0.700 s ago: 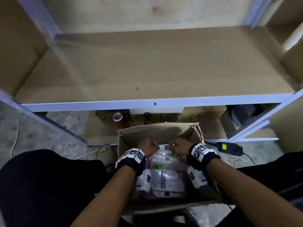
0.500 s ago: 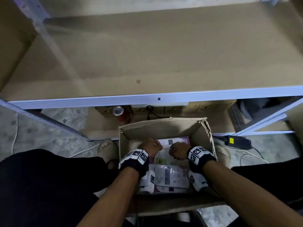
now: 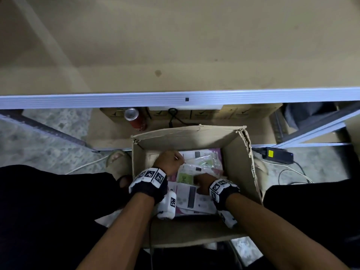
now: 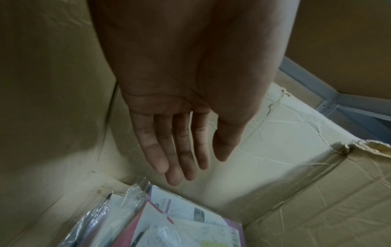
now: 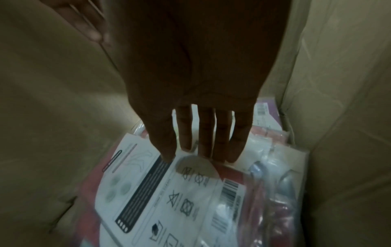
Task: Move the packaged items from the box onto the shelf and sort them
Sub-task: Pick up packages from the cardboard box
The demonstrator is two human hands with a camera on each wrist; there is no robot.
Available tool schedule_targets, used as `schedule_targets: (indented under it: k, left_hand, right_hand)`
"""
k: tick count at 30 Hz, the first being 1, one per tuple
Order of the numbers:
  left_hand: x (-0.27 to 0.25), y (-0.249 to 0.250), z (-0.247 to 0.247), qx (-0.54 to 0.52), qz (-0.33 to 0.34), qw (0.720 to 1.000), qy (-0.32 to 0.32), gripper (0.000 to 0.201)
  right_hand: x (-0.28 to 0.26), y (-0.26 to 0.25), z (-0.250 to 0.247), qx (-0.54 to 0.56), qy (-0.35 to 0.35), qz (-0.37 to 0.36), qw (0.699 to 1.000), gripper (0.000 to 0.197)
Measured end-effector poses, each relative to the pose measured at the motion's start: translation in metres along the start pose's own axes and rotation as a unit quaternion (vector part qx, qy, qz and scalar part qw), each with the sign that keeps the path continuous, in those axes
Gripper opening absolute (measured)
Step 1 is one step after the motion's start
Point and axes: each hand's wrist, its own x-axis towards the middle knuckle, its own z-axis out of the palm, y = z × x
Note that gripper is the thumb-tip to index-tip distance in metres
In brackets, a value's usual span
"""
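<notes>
An open cardboard box [image 3: 235, 152] stands on the floor between my knees. It holds several flat plastic-wrapped packages: a white-labelled one with a black bar [image 3: 191, 197] nearest me, a green-labelled one [image 3: 185, 178] in the middle and a pink one [image 3: 206, 155] at the far side. My left hand [image 3: 169, 162] hovers over the far left corner with straight fingers [image 4: 175, 173] and holds nothing. My right hand [image 3: 202, 182] reaches down with straight fingers, and its fingertips [image 5: 203, 150] touch the white-labelled package [image 5: 169, 192]. The bare wooden shelf [image 3: 175, 55] lies above the box.
The shelf's pale metal front rail [image 3: 253, 94] runs across the view over the box. Below it stand a red can [image 3: 134, 118] and small cartons [image 3: 229, 112]. A black power adapter [image 3: 276, 154] with cables lies on the floor to the right. A sandalled foot [image 3: 116, 160] is left of the box.
My right hand has drawn back toward me onto the near package, so the hands are farther apart. The left hand stays at the far left. My head has tilted down.
</notes>
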Motion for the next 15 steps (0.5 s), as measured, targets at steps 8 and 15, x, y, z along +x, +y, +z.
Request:
schedule_targets:
  k: [8,15]
  left_hand:
    - [-0.009,-0.009,-0.002,-0.025,-0.003,1.000,0.003,0.014]
    - [-0.011,-0.009,-0.002,-0.044,-0.010,0.999,0.011,0.014]
  right_hand:
    - [0.003,-0.020,0.004,-0.064,-0.004,-0.038,0.997,0.026]
    - [0.001,-0.033,0.004,-0.149,-0.088,-0.014,0.985,0.033]
